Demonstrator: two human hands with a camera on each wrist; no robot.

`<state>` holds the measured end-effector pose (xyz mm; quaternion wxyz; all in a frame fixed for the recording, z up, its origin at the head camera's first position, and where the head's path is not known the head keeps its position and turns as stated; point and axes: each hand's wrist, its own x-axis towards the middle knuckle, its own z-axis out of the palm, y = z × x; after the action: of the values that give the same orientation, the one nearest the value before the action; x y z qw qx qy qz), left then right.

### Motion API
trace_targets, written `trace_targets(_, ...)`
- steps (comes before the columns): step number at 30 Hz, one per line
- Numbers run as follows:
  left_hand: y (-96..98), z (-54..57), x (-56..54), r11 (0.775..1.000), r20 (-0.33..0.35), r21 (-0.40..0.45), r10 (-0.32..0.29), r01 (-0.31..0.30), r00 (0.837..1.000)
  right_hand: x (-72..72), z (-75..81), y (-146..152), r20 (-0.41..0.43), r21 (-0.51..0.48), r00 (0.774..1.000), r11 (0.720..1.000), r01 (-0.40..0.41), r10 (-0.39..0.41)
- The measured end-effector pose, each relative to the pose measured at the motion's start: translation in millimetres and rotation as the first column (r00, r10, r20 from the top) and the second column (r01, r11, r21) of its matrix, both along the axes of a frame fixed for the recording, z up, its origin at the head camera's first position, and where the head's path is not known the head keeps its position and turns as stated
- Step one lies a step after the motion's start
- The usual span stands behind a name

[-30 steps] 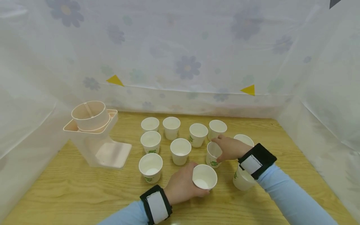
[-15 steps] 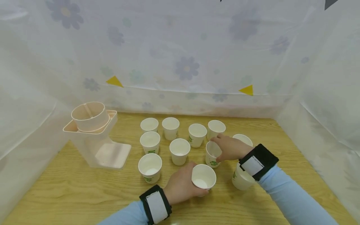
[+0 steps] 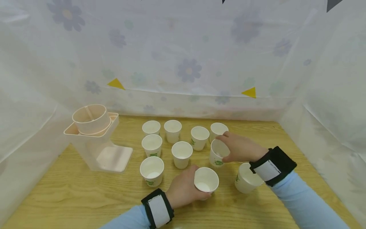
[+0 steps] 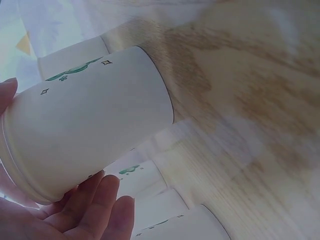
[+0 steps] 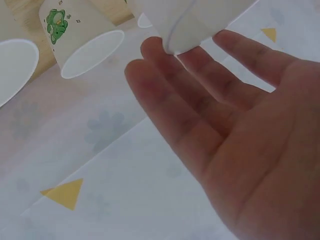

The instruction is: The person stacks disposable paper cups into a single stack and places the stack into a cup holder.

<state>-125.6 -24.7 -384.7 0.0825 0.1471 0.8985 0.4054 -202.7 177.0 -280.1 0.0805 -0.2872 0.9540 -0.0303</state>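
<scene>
White paper cups with green prints stand upright and open-topped on the wooden table. My left hand [image 3: 186,188] grips the nearest middle paper cup [image 3: 206,181] round its side. That cup [image 4: 95,120] fills much of the left wrist view, with fingers under its near side. My right hand [image 3: 240,147] holds another paper cup [image 3: 216,156] by its upper side, thumb near and fingers at the far rim. In the right wrist view, fingertips meet the edge of this cup [image 5: 200,22]. Just behind it stands a further cup [image 3: 218,128], partly covered by the held one.
Several more cups, such as one at the front left [image 3: 152,173] and one in the centre [image 3: 182,154], surround my hands. Below my right wrist stands a cup [image 3: 248,179]. A cream plastic stand [image 3: 114,157] with a round hopper [image 3: 92,119] is at the left. Flowered curtain [image 3: 188,79] hangs behind.
My right hand and its paper cup have shifted slightly up and right; the hand and wrist now hide the cup behind them. My left hand stays put on its cup.
</scene>
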Motion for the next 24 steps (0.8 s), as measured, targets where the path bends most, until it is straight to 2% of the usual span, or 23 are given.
trace_targets(7,-1.0,0.2,-0.4,1.0,-0.01,-0.011,0.002,-0.002,1.0,13.6,11.5,2,-0.037,-0.014,0.999,1.0,-0.026,0.026)
trace_targets(24,-1.0,0.5,-1.0,1.0,0.004,-0.014,0.001,-0.001,1.0,38.2,22.9,21,-0.068,0.014,0.995,0.997,-0.074,0.075)
